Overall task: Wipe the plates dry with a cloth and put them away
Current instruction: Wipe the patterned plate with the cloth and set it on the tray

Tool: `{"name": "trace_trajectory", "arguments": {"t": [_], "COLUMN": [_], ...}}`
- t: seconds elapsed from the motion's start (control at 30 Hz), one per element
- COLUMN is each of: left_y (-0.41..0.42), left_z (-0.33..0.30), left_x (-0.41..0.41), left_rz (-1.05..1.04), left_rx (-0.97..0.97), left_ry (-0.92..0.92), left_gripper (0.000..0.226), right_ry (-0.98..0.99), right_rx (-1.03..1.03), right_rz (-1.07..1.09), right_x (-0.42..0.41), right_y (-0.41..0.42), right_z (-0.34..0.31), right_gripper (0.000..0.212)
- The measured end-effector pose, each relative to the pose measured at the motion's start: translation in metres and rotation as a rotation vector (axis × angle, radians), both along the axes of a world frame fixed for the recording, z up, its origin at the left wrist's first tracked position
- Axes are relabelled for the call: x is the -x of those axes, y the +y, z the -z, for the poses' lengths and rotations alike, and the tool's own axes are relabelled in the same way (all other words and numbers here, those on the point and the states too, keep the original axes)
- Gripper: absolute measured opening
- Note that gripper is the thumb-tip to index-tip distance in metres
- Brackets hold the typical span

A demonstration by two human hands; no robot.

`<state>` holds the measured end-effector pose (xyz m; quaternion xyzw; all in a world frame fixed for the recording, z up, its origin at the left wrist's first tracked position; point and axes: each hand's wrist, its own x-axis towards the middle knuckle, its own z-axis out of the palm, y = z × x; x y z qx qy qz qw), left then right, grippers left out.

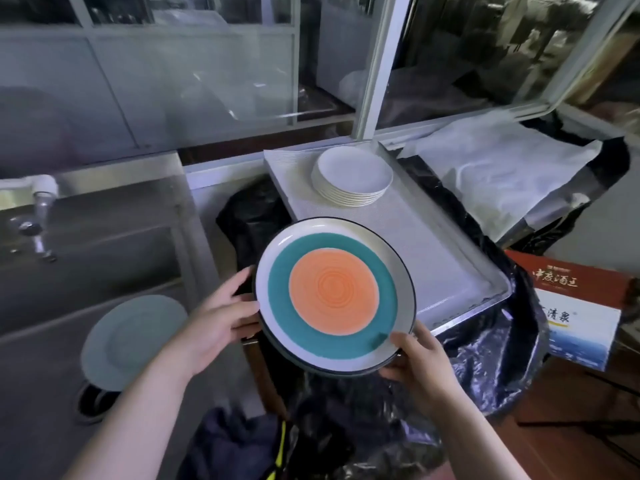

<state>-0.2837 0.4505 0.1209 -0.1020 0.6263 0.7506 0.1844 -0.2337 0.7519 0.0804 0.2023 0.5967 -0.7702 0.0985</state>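
Round ceramic plate with orange centre, teal ring, white band, dark rim (334, 294) held in air, face tilted toward viewer, over near end of metal tray (460, 271). Left hand (216, 320) grips plate's left edge, thumb curled on face. Right hand (420, 363) pinches lower-right rim, thumb on top. Stack of white plates (353, 176) at tray's far end; tray surface between lies bare. Pale green plate (131, 341) rests low at left, well apart. Black plastic sheeting (491, 358) drapes below tray.
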Motion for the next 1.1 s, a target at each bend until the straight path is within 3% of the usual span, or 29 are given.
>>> {"name": "trace_trajectory", "arguments": {"t": [0.23, 0.4, 0.73, 0.9, 1.1], "left_y": [0.106, 0.128, 0.131, 0.130, 0.130], "left_z": [0.023, 0.049, 0.072, 0.074, 0.073], "left_x": [0.062, 0.084, 0.089, 0.085, 0.090], "left_rz": [0.088, 0.033, 0.402, 0.466, 0.500], "left_rx": [0.087, 0.394, 0.886, 0.987, 1.070], "left_ry": [-0.072, -0.011, 0.112, 0.124, 0.145], "left_gripper": [0.064, 0.055, 0.086, 0.118, 0.124], "right_ry": [-0.048, -0.073, -0.146, -0.173, -0.225], "right_rx": [-0.046, -0.095, -0.043, 0.015, 0.055], "right_rz": [0.121, 0.242, 0.342, 0.366, 0.365], "right_x": [0.043, 0.075, 0.125, 0.137, 0.143], "right_y": [0.082, 0.106, 0.123, 0.123, 0.127], "right_z": [0.014, 0.025, 0.036, 0.041, 0.051], "right_gripper": [0.028, 0.016, 0.014, 0.013, 0.011]}}
